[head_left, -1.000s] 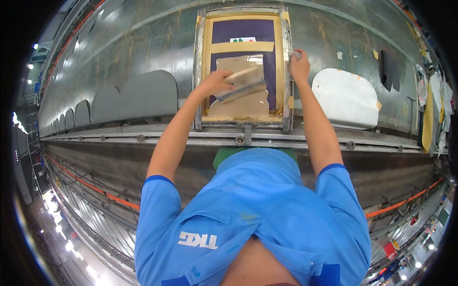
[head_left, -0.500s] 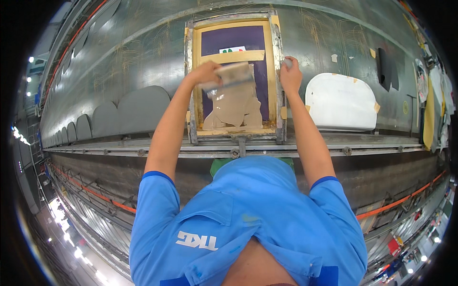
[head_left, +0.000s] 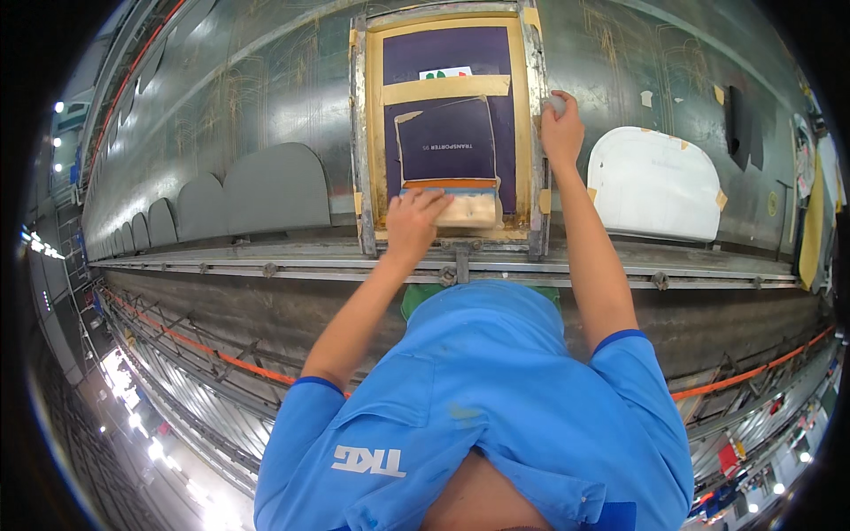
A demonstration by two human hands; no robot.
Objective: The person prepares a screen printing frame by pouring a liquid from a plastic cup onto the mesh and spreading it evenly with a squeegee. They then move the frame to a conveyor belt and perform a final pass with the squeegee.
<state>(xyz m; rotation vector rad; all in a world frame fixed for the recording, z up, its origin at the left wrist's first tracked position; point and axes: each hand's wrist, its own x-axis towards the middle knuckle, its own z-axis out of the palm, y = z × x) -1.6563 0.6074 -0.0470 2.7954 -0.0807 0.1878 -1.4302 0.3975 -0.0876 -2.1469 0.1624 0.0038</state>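
A screen printing frame [head_left: 361,168] with a dark purple mesh [head_left: 447,142] lies flat on the long table before me. My left hand [head_left: 414,226] grips a squeegee [head_left: 467,211], which has a pale wooden handle. The squeegee rests across the near part of the mesh. An orange-brown strip shows along its far edge, and any ink under or in front of it is hidden. My right hand [head_left: 561,131] is at the frame's right side, its fingers curled round a small rounded grey piece [head_left: 555,103]. Masking tape [head_left: 447,88] crosses the far part of the mesh.
To the left stands a row of rounded grey panels [head_left: 274,188]. A white rounded panel [head_left: 655,186] with tape bits lies to the right, and dark pieces [head_left: 744,128] lie beyond it. A metal rail [head_left: 354,268] runs along the table's near edge. Cloths [head_left: 807,212] hang at far right.
My left hand has drawn the squeegee from the mesh's middle toward me. The beige ink spread there no longer shows; a pale outline and lettering are visible. My right hand stays at the frame's side.
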